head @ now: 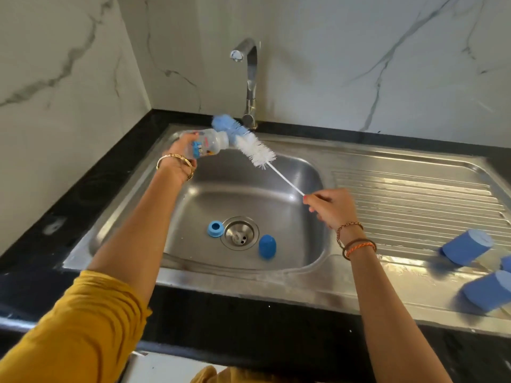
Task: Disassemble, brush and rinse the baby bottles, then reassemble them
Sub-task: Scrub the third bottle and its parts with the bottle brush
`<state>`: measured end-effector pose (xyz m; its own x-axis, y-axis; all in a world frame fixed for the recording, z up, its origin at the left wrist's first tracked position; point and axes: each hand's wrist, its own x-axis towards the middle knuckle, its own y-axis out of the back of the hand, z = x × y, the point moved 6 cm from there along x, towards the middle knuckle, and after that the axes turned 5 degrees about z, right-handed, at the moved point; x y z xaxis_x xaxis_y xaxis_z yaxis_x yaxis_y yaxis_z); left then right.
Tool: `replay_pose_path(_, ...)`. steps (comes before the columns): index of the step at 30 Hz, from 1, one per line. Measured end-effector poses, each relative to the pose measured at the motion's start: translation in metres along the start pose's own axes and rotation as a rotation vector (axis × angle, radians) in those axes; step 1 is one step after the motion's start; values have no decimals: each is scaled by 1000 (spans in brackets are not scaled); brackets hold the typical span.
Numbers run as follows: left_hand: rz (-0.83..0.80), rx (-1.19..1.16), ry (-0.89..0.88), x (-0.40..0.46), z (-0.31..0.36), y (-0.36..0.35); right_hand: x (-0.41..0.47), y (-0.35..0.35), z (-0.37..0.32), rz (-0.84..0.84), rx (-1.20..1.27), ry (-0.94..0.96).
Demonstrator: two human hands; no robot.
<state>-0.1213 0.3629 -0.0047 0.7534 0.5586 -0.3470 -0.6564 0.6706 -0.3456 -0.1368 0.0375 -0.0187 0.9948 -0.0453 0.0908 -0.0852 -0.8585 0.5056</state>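
Marble walls meet a black counter, and set into it is the steel sink [359, 161] with its ribbed drainboard, the tap [250, 78] above showing no water. Two blue caps [467, 250] lie on the drainboard; down in the basin sit a blue collar ring [215, 228] and a blue dome cap [267, 246] either side of the drain. My left hand [181, 158] grips the clear bottle [206, 143] on its side, mouth facing right. My right hand [331, 207] pinches the brush [249, 142] by its thin handle, bristles just outside the mouth. I judge brushing is in hand; next I must line the head up and push it in.
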Motion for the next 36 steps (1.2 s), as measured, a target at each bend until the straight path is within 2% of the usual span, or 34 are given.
replay_pose_path(3,110,-103,-54,5,11,5,4,-2,-6,-43,-7,68)
replay_pose_path(8,159,-322,58,23,3,22,13,-4,-8,-51,-8,129)
replay_pose_path(10,269,-286,4,30,7,37,17,-4,-10,-67,-26,162)
replay_pose_path(12,426,-128,-71,30,11,54,21,-4,-11,-94,-48,199)
replay_pose_path(14,494,-181,-45,27,9,63,24,-6,-14,-131,-93,258)
replay_pose_path(19,371,-155,43,30,2,61,23,-13,-10,-193,-80,302)
replay_pose_path(22,445,-22,27,26,-2,65,19,-11,-6,-219,-71,341)
replay_pose_path(24,549,-41,-22,25,-4,76,18,-7,-5,-212,-64,372)
replay_pose_path(26,538,-188,-9,33,-8,79,17,-5,-5,-205,-50,390)
replay_pose_path(29,464,-71,17,40,-10,75,17,-10,-9,-220,-70,405)
replay_pose_path(31,498,2,-26,28,-1,69,19,-14,-12,-220,-60,390)
replay_pose_path(33,527,-79,34,24,0,65,21,-15,-12,-210,-29,367)
replay_pose_path(36,516,-30,-67,30,7,65,23,-12,-9,-184,-3,358)
